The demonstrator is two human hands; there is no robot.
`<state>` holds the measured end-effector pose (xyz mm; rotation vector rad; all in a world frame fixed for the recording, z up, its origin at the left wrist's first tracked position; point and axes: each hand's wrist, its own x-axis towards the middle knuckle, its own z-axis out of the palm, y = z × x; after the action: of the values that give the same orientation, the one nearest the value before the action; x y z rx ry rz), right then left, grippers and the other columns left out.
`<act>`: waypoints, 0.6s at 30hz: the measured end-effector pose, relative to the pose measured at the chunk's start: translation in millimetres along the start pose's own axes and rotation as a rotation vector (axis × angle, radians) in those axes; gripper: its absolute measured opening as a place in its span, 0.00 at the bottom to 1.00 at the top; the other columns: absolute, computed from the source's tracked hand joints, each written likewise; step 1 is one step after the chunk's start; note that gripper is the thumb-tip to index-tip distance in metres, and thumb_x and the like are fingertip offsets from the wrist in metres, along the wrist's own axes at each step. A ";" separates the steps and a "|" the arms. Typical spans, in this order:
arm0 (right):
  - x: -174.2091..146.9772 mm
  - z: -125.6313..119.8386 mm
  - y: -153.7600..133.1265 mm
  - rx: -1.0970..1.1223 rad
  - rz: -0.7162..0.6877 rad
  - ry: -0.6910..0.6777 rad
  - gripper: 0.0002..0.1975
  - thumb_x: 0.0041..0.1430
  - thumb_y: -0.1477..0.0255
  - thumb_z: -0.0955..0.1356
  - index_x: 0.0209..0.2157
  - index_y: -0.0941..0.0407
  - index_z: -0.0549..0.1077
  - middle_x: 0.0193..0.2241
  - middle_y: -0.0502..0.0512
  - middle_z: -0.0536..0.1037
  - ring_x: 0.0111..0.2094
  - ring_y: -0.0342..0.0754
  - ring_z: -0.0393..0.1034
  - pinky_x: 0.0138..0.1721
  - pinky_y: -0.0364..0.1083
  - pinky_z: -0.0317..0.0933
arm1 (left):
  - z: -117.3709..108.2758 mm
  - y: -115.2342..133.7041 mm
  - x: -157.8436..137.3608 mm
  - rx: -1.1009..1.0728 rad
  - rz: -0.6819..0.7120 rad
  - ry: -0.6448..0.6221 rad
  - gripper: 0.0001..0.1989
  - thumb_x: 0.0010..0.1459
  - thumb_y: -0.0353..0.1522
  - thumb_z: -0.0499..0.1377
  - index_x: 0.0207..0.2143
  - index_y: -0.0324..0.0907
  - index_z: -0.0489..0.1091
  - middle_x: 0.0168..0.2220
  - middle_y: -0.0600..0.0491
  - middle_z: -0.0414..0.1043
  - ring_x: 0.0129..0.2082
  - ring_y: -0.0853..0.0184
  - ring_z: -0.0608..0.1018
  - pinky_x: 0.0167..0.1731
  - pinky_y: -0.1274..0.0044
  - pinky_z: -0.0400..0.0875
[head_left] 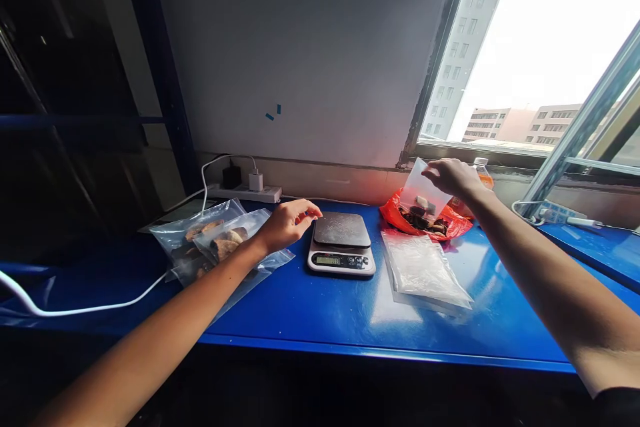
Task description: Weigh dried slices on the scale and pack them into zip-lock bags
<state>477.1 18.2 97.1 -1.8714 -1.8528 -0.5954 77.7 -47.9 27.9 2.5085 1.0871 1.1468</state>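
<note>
My right hand (454,177) pinches the upper edge of a clear plastic bag (420,180), which hangs upright with a few dark and pale pieces at its bottom. Directly below is a red plastic bag (456,225), spread open around dark brown dried pieces (437,227). My left hand (287,225) has its fingers curled together at the left edge of a digital kitchen scale (343,230); I see nothing in them. Small specks dot the scale's dark plate, and its display is lit but unreadable. Beneath my left forearm lie filled clear bags (207,230) of brown pieces.
A stack of flat clear bags (425,270) lies right of the scale on the blue table (320,320). Behind stand a power strip (270,194) with a white charger (255,180) and a bottle (484,173). A white cable (100,309) crosses at left.
</note>
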 end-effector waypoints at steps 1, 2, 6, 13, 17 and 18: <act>-0.5 -0.4 -3.3 -0.033 0.027 0.020 0.17 0.62 0.62 0.62 0.42 0.55 0.77 0.37 0.62 0.77 0.30 0.47 0.65 0.31 0.46 0.49 | -0.2 0.4 -0.2 0.005 0.002 -0.002 0.11 0.58 0.32 0.52 0.35 0.40 0.74 0.36 0.51 0.77 0.31 0.68 0.75 0.32 0.76 0.68; -1.4 -1.2 -5.9 -0.057 0.058 0.059 0.17 0.63 0.62 0.62 0.43 0.55 0.76 0.38 0.63 0.77 0.30 0.48 0.66 0.31 0.46 0.49 | -0.5 0.9 -0.3 0.010 0.007 -0.003 0.11 0.58 0.32 0.52 0.35 0.40 0.74 0.36 0.50 0.77 0.31 0.68 0.74 0.32 0.76 0.68; -9.3 -3.4 -8.6 -0.044 0.125 0.200 0.16 0.62 0.63 0.63 0.47 0.53 0.74 0.39 0.64 0.78 0.31 0.50 0.67 0.32 0.48 0.48 | -1.4 1.7 -0.7 0.037 0.035 -0.015 0.10 0.58 0.31 0.52 0.35 0.40 0.74 0.35 0.52 0.77 0.29 0.69 0.73 0.31 0.77 0.67; -46.3 22.8 6.3 0.241 0.354 0.721 0.13 0.56 0.68 0.63 0.41 0.56 0.72 0.30 0.59 0.75 0.31 0.52 0.68 0.35 0.49 0.56 | -0.5 4.5 -4.0 0.083 0.104 -0.063 0.10 0.59 0.29 0.52 0.37 0.41 0.73 0.35 0.53 0.77 0.30 0.69 0.74 0.32 0.77 0.67; -61.8 27.9 4.7 0.569 0.393 0.986 0.08 0.55 0.67 0.62 0.35 0.55 0.68 0.31 0.57 0.71 0.34 0.51 0.66 0.38 0.50 0.58 | 3.6 10.3 -6.7 0.078 0.169 -0.117 0.10 0.59 0.27 0.52 0.38 0.41 0.73 0.34 0.53 0.76 0.31 0.69 0.75 0.31 0.78 0.67; -63.8 25.7 -0.4 0.697 0.407 0.970 0.08 0.56 0.67 0.60 0.35 0.55 0.66 0.30 0.56 0.69 0.33 0.50 0.65 0.38 0.50 0.58 | 4.7 12.1 -7.1 0.073 0.167 -0.131 0.10 0.59 0.28 0.52 0.38 0.41 0.73 0.34 0.53 0.76 0.32 0.69 0.75 0.32 0.78 0.67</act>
<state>475.9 -18.6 39.0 -1.1062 -0.8386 -0.4837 84.6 -60.8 25.7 2.7315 0.9178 0.9808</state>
